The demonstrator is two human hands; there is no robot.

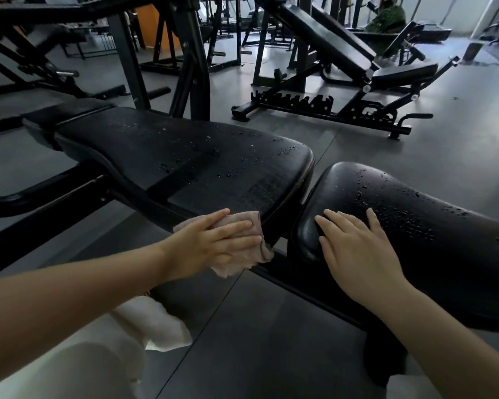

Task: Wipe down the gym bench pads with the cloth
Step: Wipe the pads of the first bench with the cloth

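Two black padded vinyl cushions make up the bench in hand: the long flat back pad (185, 156) to the left and the shorter seat pad (415, 226) to the right, a narrow gap between them. Both are beaded with water droplets over most of their tops, so the wiping looks barely begun. The step in hand seems to be the near corner edge of the back pad, beside the gap.

Next, by my judgement, the cloth must come up off the edge onto the top face and sweep across it in broad passes until the beads are gone, then cross the gap to the seat.

Grey rubber-like floor (271, 341) runs under everything. Beyond stands a black adjustable incline bench (343, 90) on a toothed steel frame, with dark rack uprights (190, 53) behind the back pad and more machines further off, too dim to name.

Nearer in, the left hand (213, 243) lies with straight fingers pressing the small pale pink folded cloth (242, 223) against the back pad's edge; part of the cloth hangs below the palm. The right hand (355, 246) rests flat, fingers spread, on the near end of the seat pad, holding nothing.
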